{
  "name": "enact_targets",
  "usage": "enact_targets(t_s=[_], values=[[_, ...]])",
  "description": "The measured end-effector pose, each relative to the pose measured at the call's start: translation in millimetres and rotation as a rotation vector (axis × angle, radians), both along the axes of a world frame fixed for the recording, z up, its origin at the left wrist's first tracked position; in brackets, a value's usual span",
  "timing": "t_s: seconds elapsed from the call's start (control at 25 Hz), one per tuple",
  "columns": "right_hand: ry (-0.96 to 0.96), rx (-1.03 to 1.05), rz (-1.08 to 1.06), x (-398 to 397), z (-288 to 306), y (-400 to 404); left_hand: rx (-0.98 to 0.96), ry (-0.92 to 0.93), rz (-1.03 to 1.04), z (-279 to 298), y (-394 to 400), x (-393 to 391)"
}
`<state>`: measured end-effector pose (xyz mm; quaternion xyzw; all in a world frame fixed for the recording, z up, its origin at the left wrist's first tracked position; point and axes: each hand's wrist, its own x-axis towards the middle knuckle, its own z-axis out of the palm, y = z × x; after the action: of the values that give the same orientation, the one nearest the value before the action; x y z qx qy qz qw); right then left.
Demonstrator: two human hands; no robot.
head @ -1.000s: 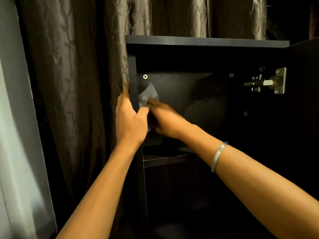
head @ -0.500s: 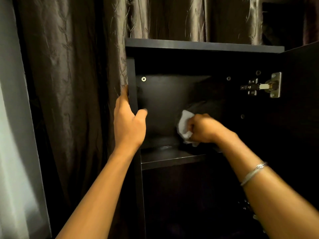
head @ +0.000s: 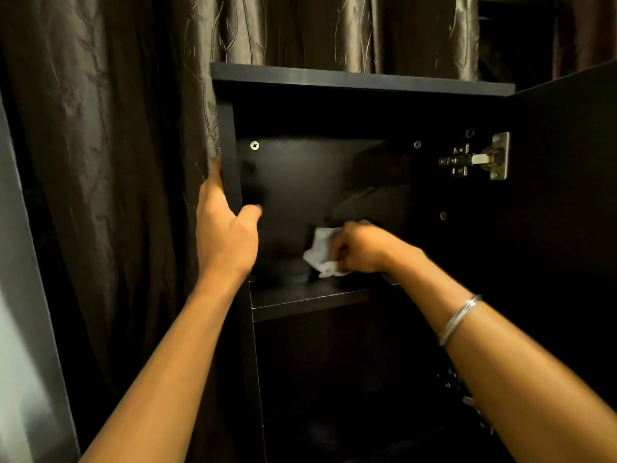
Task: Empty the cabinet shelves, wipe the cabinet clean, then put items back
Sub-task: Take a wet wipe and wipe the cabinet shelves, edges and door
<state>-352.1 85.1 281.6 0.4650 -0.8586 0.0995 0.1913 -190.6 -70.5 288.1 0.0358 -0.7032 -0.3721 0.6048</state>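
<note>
A black cabinet (head: 360, 82) stands open in front of me, its upper compartment bare. My left hand (head: 225, 235) grips the cabinet's left side panel (head: 228, 152), thumb inside and fingers round the outside edge. Inside the compartment, my right hand (head: 362, 250) holds a crumpled white cloth (head: 320, 253) low against the back panel, just above the shelf (head: 310, 297). A silver bangle sits on my right forearm. The compartment below the shelf is too dark to make out.
The cabinet door (head: 564, 202) hangs open on the right, held by a metal hinge (head: 477, 158). A dark patterned curtain (head: 133, 128) hangs behind and to the left of the cabinet. A pale wall edge (head: 23, 329) runs down the far left.
My right hand has carried the cloth from the upper left of the back panel down and right to just above the shelf. My left hand has kept its grip on the side panel.
</note>
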Motion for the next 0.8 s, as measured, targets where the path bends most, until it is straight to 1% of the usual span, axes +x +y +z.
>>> enact_targets(t_s=[0.04,0.08,0.16,0.2,0.24,0.28,0.32,0.36,0.44,0.48,0.52,0.56,0.6,0.68,0.72,0.76,0.8], values=[[-0.003,-0.059,-0.102,-13,4,16,0.006,0.0,0.002,0,0,0],[-0.005,-0.17,-0.216,-24,10,29,0.011,-0.001,0.004,0,0,0],[0.041,-0.532,-0.372,-35,24,43,0.014,0.001,0.006,0,2,0],[0.061,-0.697,-0.374,-35,30,43,0.014,0.002,0.005,-1,2,0],[0.06,-0.814,-0.322,-33,33,38,0.014,0.002,0.0,-1,2,0],[0.047,-0.887,-0.232,-28,36,28,0.011,0.001,-0.004,-1,2,1],[0.03,-0.893,-0.12,-22,34,13,0.01,-0.001,-0.007,0,1,0],[0.057,-0.813,0.015,-12,26,-5,0.009,-0.004,-0.008,0,0,0],[0.168,-0.461,0.284,12,-2,-34,0.007,-0.013,-0.002,0,0,1],[0.211,-0.284,0.364,16,-13,-35,0.004,-0.016,0.003,-1,1,2],[0.24,-0.182,0.386,11,-17,-27,0.002,-0.016,0.006,-1,2,3],[0.236,-0.181,0.344,-2,-13,-11,0.002,-0.014,0.007,-1,2,4],[0.223,-0.264,0.26,-20,-7,7,0.004,-0.011,0.008,-1,3,4],[0.158,-0.63,-0.004,-55,10,43,0.005,-0.004,0.014,0,3,4],[0.096,-0.786,-0.138,-62,16,53,0.004,-0.003,0.014,-1,3,3],[0.067,-0.839,-0.243,-60,17,51,0.003,-0.003,0.012,-2,4,1],[0.088,-0.822,-0.267,-47,12,35,0.004,-0.003,0.008,-2,4,1]])
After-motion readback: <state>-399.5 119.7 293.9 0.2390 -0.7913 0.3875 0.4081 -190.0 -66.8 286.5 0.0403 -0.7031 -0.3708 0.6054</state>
